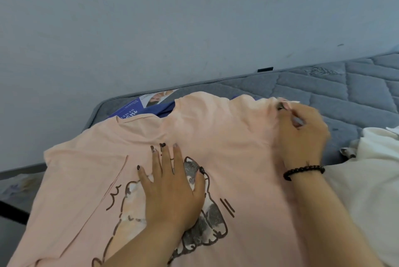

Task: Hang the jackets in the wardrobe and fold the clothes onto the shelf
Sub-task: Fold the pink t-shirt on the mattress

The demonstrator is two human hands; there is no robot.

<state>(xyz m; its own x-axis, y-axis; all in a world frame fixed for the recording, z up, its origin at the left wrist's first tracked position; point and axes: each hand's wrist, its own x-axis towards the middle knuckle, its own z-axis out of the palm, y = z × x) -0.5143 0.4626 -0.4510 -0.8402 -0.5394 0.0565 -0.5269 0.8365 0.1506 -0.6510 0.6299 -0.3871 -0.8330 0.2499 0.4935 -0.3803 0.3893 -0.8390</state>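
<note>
step in hand: folding, shirt being laid out and smoothed; nothing folded over yet.
pink shirt [216,137] spread print-up on mattress [345,94], over blue garment [164,109] at far edge.
left hand [172,191] flat on print, fingers [167,159] straight and slightly spread, pressing cloth down.
right hand [302,135] at shirt's far right edge, fingers curled, pinching fabric there.
white garment [367,169] just beside, right.
next, likely: tug edge taut, then fold side inward while left hand anchors.

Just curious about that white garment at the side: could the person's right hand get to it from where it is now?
Probably yes: the right hand pinches the pink printed T-shirt, with the white garment just beside its wrist, nothing between.
</note>
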